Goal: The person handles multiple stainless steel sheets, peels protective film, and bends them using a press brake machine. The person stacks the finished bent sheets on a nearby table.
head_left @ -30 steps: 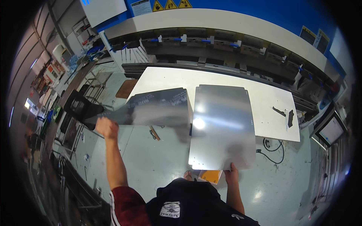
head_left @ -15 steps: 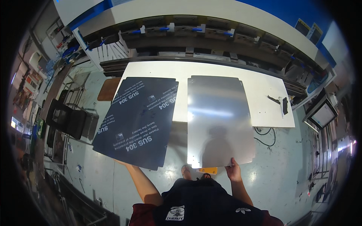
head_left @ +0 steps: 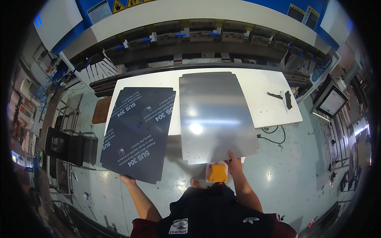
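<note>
My left hand [head_left: 127, 180] grips the near edge of a dark film-covered metal sheet [head_left: 137, 131], fingers mostly hidden beneath it. In my right hand [head_left: 235, 163] is the near edge of a bare, shiny metal sheet [head_left: 216, 111], the thumb on its top face. Both sheets have notched corners and lie side by side with a narrow gap. Their far parts are over a white tabletop [head_left: 274, 111]; their near ends stick out past its front edge toward me. Whether they rest flat on it I cannot tell.
Behind the tabletop stands a large press machine [head_left: 190, 43] with a row of clamps. A black tool [head_left: 286, 99] lies at the table's right. A screen [head_left: 332, 102] stands far right, a black chair [head_left: 65, 146] left. A yellow pedal [head_left: 218, 173] sits by my feet.
The bare sheet has moved forward over the tabletop with my right hand. The dark sheet has turned slightly, still in my left hand. The whole view has shifted a little.
</note>
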A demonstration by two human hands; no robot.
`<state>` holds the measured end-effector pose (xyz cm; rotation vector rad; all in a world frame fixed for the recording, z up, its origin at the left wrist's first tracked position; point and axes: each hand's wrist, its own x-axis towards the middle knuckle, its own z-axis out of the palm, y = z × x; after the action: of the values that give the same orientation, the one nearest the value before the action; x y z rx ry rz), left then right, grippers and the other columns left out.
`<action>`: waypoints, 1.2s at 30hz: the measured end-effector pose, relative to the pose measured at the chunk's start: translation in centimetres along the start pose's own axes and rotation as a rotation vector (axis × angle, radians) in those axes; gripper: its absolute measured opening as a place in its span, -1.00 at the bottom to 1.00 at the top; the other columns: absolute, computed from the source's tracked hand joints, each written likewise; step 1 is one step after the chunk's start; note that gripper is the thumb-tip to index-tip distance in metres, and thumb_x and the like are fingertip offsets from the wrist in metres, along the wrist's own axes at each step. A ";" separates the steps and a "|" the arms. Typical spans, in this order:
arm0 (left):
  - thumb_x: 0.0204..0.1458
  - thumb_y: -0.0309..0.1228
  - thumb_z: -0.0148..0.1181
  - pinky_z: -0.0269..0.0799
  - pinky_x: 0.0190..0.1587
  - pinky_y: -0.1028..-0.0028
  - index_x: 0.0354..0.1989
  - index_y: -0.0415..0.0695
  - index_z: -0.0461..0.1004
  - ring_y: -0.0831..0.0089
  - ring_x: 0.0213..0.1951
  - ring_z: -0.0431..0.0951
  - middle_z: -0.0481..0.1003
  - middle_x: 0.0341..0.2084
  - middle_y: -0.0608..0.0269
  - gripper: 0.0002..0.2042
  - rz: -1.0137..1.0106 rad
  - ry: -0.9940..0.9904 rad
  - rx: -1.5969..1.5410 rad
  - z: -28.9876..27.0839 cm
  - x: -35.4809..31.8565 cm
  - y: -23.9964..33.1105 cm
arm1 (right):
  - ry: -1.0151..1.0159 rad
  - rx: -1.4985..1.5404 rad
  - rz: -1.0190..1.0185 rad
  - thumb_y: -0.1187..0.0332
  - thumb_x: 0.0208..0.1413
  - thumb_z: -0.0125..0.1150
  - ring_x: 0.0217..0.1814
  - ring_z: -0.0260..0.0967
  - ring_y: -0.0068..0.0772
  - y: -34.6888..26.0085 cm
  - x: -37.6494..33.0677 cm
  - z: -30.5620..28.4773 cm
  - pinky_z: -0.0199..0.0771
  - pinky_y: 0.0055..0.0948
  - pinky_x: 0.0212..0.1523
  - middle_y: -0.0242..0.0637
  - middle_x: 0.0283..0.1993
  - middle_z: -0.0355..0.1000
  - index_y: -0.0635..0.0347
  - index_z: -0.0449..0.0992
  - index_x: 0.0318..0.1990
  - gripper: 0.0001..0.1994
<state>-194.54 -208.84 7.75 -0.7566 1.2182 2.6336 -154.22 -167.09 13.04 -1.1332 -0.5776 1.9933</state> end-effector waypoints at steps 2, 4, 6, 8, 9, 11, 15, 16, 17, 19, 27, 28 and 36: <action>0.33 -0.14 -0.31 0.47 0.17 0.15 0.24 -0.29 0.35 0.07 0.17 0.46 0.42 0.21 0.00 -0.47 0.049 0.007 0.067 0.1 -0.6 -0.3 | 0.071 -0.013 0.028 0.36 0.17 0.34 -0.04 0.54 -0.17 -0.1 0.8 0.5 0.68 -0.17 -0.25 -0.22 0.10 0.45 0.09 0.29 0.22 -0.50; 0.36 -0.13 -0.28 0.47 0.12 0.21 0.15 -0.28 0.42 0.13 0.09 0.49 0.48 0.09 0.01 -0.50 0.143 0.301 0.343 0.4 -2.4 -0.2 | 0.052 0.004 0.037 0.39 0.16 0.34 -0.04 0.54 -0.16 -0.4 1.8 1.0 0.67 -0.18 -0.24 -0.22 0.10 0.45 0.10 0.28 0.23 -0.49; 0.37 -0.18 -0.23 0.44 0.11 0.27 0.10 -0.29 0.46 0.18 0.03 0.51 0.51 0.00 0.02 -0.55 0.464 0.489 0.616 2.5 -4.8 -0.5 | 0.084 0.011 0.046 0.41 0.15 0.34 -0.04 0.54 -0.16 -0.7 2.7 1.4 0.67 -0.19 -0.25 -0.21 0.09 0.45 0.10 0.27 0.23 -0.48; 0.36 -0.29 -0.14 0.40 0.12 0.32 0.06 -0.33 0.46 0.23 -0.02 0.50 0.53 -0.07 0.02 -0.63 0.960 0.597 0.871 5.4 -8.6 -0.8 | 0.121 0.019 0.057 0.42 0.14 0.34 -0.06 0.54 -0.17 -0.5 3.1 1.5 0.66 -0.20 -0.26 -0.20 0.09 0.45 0.11 0.27 0.23 -0.48; 0.34 -0.36 -0.10 0.37 0.14 0.34 0.05 -0.35 0.45 0.25 -0.01 0.50 0.53 -0.09 0.03 -0.68 1.057 0.427 0.835 8.2 -10.1 -1.4 | 0.169 -0.026 0.081 0.43 0.13 0.35 -0.07 0.54 -0.18 -0.2 3.2 1.5 0.66 -0.18 -0.29 -0.20 0.12 0.42 0.10 0.25 0.25 -0.44; 0.33 -0.45 -0.10 0.36 0.13 0.34 0.05 -0.33 0.44 0.29 0.01 0.51 0.53 -0.09 0.02 -0.73 1.133 0.063 0.866 15.3 -12.1 -3.4 | 0.131 0.000 0.130 0.42 0.14 0.36 0.05 0.48 -0.19 0.1 2.6 1.0 0.63 -0.22 -0.32 -0.21 0.19 0.37 0.10 0.20 0.29 -0.40; 0.20 -0.48 0.13 0.42 0.02 0.35 -0.20 -0.25 0.56 0.22 -0.10 0.57 0.59 -0.21 0.09 -0.87 1.058 -0.582 1.045 33.2 -9.1 -10.9 | 0.188 0.019 0.118 0.41 0.16 0.36 0.14 0.42 -0.12 0.6 1.2 1.7 0.64 -0.17 -0.17 -0.20 0.18 0.36 0.12 0.19 0.28 -0.41; 0.16 -0.47 0.14 0.42 0.01 0.27 -0.21 -0.25 0.56 0.11 -0.10 0.56 0.58 -0.23 0.04 -0.86 1.124 -0.718 1.149 37.5 -6.7 -13.2 | 0.227 0.005 0.191 0.41 0.15 0.36 0.14 0.42 -0.10 0.4 0.7 2.1 0.64 -0.12 -0.10 -0.20 0.19 0.35 0.12 0.19 0.28 -0.41; 0.13 -0.46 0.14 0.41 0.00 0.19 -0.22 -0.24 0.56 0.02 -0.09 0.54 0.58 -0.23 0.01 -0.86 1.170 -0.874 1.213 42.3 -3.7 -15.6 | 0.246 0.045 0.185 0.41 0.15 0.36 0.13 0.42 -0.09 0.1 0.2 2.5 0.62 -0.12 -0.08 -0.18 0.17 0.36 0.14 0.21 0.27 -0.42; 0.10 -0.38 0.16 0.40 0.03 0.13 -0.20 -0.26 0.54 -0.05 -0.06 0.52 0.57 -0.22 -0.07 -0.79 1.163 -0.986 1.337 50.7 2.9 -21.0 | 0.277 0.071 0.159 0.42 0.16 0.36 0.09 0.44 -0.10 -0.5 -0.2 3.5 0.60 -0.12 -0.07 -0.15 0.11 0.40 0.21 0.26 0.23 -0.47; 0.14 0.33 -0.12 -0.27 0.42 -0.19 0.25 -0.37 0.32 0.01 0.43 0.09 0.39 0.25 -0.07 -0.11 0.856 -0.323 1.943 69.1 14.5 -38.7 | 0.330 -0.133 0.004 0.42 0.16 0.32 0.24 0.33 -0.04 -0.5 0.3 3.0 0.38 0.01 0.25 0.01 0.21 0.29 0.30 0.09 0.31 -0.36; 0.15 0.34 -0.14 -0.28 0.42 -0.20 0.27 -0.41 0.29 -0.01 0.42 0.10 0.36 0.27 -0.09 -0.08 0.836 -0.236 1.929 69.6 13.9 -39.5 | 0.394 -0.132 0.018 0.42 0.16 0.32 0.23 0.34 -0.05 -0.5 0.2 2.9 0.38 -0.03 0.25 -0.01 0.20 0.30 0.31 0.11 0.31 -0.37; 0.24 0.29 -0.25 -0.33 0.42 -0.19 0.22 -0.26 0.45 -0.01 0.41 0.14 0.45 0.19 -0.07 -0.20 0.878 -0.940 1.871 68.9 10.0 -37.9 | 0.342 -0.191 -0.024 0.22 0.16 0.38 0.23 0.32 -0.17 -1.8 1.8 5.0 0.32 -0.18 0.25 -0.04 0.20 0.34 0.35 0.13 0.31 -0.30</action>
<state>-217.09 -133.14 14.79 1.2635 2.6791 0.5632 -158.45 -164.63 15.88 -1.5365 -0.6057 1.6971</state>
